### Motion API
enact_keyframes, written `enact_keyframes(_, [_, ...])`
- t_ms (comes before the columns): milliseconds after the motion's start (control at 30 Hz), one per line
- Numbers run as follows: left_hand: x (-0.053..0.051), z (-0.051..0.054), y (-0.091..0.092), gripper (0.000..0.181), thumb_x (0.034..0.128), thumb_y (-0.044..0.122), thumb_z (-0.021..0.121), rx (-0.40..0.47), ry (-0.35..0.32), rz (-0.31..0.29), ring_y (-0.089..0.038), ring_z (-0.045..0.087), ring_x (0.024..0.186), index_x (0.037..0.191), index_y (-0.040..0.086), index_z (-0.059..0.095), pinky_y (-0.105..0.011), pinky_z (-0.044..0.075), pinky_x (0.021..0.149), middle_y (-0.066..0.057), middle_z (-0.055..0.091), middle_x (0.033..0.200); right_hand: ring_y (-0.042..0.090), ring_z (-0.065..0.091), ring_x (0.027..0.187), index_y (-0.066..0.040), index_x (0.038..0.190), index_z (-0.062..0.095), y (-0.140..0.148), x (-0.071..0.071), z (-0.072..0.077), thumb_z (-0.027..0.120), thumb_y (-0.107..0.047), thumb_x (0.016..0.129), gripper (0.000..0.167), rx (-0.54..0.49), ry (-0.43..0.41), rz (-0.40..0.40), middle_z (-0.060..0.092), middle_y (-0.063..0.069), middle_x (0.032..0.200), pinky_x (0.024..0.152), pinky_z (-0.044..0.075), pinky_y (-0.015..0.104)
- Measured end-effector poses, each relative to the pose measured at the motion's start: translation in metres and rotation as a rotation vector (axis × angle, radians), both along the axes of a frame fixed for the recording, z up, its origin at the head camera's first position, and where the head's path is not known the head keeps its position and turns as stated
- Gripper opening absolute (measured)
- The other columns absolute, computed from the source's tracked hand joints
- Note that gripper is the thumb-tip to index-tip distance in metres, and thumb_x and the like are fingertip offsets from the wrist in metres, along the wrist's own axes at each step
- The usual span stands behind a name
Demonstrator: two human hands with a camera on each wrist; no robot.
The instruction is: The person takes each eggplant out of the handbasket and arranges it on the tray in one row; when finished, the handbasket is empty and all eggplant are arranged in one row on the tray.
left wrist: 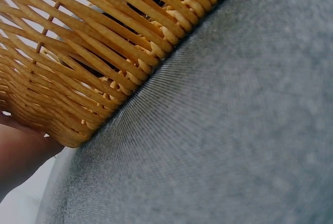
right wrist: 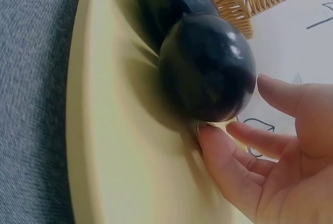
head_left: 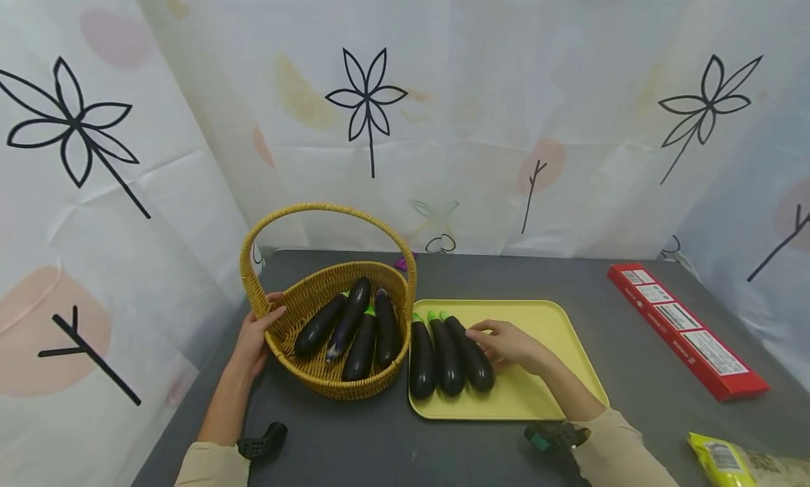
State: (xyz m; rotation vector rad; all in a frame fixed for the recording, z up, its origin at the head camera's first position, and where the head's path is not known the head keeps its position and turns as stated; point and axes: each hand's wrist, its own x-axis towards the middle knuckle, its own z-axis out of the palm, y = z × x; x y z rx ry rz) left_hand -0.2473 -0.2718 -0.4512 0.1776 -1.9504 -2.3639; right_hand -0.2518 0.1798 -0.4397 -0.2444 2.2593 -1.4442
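Note:
On the left stands a yellow-brown wicker basket (head_left: pixel 370 387) with a tall arched handle and several dark eggplants (head_left: pixel 361 346) inside. My left hand (head_left: pixel 254 336) grips its left rim near the handle's base, thumb over the edge; the other fingers are mostly hidden. Three eggplants with green stems lie side by side on a yellow tray (head_left: pixel 538 395). The rightmost eggplant (head_left: pixel 471 357) is held lightly by my right hand (head_left: pixel 503 343), thumb near its top and fingertips against its right side (right wrist: pixel 208 67). It rests on the tray.
To the right of the tray lies a long red box (head_left: pixel 690 332) with white labels. A yellow-and-clear packet (head_left: pixel 747 462) is at the lower right. Something purple (head_left: pixel 403 263) shows behind the basket. Patterned cloth (head_left: pixel 481 121) hangs around the grey table (head_left: pixel 380 445).

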Motion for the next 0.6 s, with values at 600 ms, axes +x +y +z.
enact_keyframes(600, [-0.0005,-0.0015,-0.0002,0.033,0.0978,0.022,0.057,-0.003,0.009,-0.004,-0.016,0.048,0.109,0.128,0.014,0.048,-0.028,0.039,0.088,0.005,0.048,0.118,0.026,0.062,0.086,0.003,0.134,0.046,0.0105,0.0022,-0.0023,0.056,-0.035,0.097,0.054,-0.053,-0.035,0.066,0.057,0.015,0.106,0.068,0.054,0.04])
